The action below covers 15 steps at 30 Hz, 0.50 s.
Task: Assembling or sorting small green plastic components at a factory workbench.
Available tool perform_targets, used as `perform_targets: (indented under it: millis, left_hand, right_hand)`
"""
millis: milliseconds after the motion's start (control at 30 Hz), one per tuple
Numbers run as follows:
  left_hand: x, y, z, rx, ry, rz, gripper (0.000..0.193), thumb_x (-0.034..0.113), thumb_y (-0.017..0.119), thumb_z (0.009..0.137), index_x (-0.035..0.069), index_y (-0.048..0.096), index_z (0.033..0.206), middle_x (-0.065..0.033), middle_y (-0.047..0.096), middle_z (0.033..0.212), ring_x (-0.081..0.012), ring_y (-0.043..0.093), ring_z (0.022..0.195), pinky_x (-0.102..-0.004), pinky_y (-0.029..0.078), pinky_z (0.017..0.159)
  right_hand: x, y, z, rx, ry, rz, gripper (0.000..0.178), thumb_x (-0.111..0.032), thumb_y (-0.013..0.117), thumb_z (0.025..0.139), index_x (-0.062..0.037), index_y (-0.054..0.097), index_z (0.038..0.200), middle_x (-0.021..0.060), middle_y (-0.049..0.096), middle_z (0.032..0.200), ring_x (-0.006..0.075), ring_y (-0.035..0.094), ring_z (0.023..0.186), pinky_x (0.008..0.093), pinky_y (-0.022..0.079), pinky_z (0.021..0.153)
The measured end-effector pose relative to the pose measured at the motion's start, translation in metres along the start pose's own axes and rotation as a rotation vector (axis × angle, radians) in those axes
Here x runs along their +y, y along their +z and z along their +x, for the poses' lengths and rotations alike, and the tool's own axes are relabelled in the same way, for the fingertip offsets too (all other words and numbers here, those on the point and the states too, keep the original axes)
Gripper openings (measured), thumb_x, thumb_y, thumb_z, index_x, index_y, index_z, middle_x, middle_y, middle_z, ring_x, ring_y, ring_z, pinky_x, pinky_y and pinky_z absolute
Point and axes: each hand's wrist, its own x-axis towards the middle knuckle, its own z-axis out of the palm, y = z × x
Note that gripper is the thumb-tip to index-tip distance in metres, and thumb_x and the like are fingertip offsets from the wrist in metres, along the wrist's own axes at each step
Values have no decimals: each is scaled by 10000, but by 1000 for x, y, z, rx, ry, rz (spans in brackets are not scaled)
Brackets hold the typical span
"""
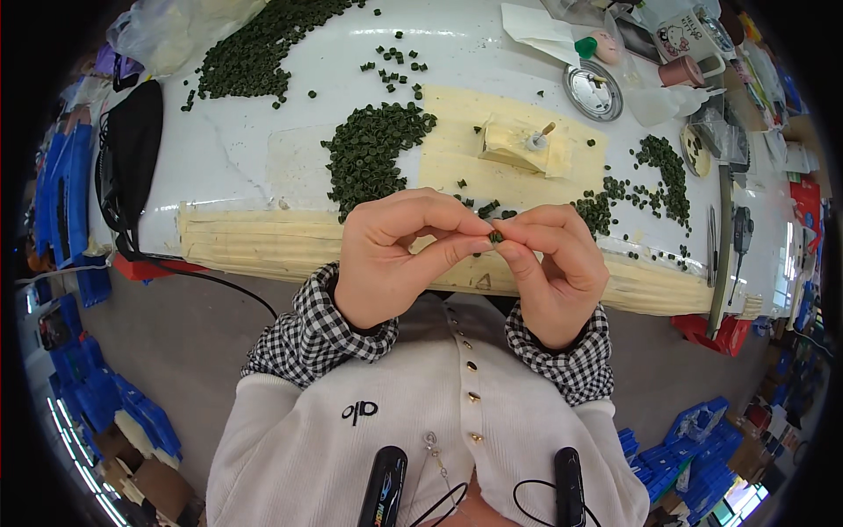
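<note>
Just beyond the table's front edge, my left hand (391, 250) and my right hand (558, 268) meet in fingertip pinches. A tiny dark green spool-like part (496, 236) shows between the thumbs and forefingers, gripped from both sides and mostly covered by the fingers. Left of centre lies a large pile of similar green parts (373, 154). A smaller heap (597, 215) spreads beyond my right hand. In the middle, a block wrapped in cream tape (518, 145) carries a metal piece with a short upright brown stick (548, 130).
Another big green heap (255, 53) lies at the far left beside a clear plastic bag (180, 31). A round metal lid (594, 90), a cup (689, 35) and white paper (540, 31) are at the far right. Cream tape (255, 237) covers the front edge; a black cable (215, 279) hangs below.
</note>
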Motion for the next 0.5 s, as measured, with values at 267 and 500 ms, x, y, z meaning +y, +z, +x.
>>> perform_targets:
  millis: [267, 500]
  left_hand:
    - [4, -2, 3, 67, 95, 202, 135, -47, 698, 778, -14, 682, 908, -103, 674, 863, -151, 650, 782, -251, 521, 705]
    - [2, -2, 3, 65, 132, 267, 142, -48, 698, 765, 3, 695, 897, -100, 687, 821, -165, 655, 757, -256, 512, 672]
  right_hand:
    - [-5, 0, -2, -16, -68, -95, 284, 39, 689, 781, -5, 685, 1062, 116, 630, 952, 184, 611, 804, 253, 495, 689]
    - [-4, 0, -6, -67, -36, -38, 297, 46, 681, 793, -10, 678, 1085, 110, 623, 969, 176, 610, 807, 241, 491, 678]
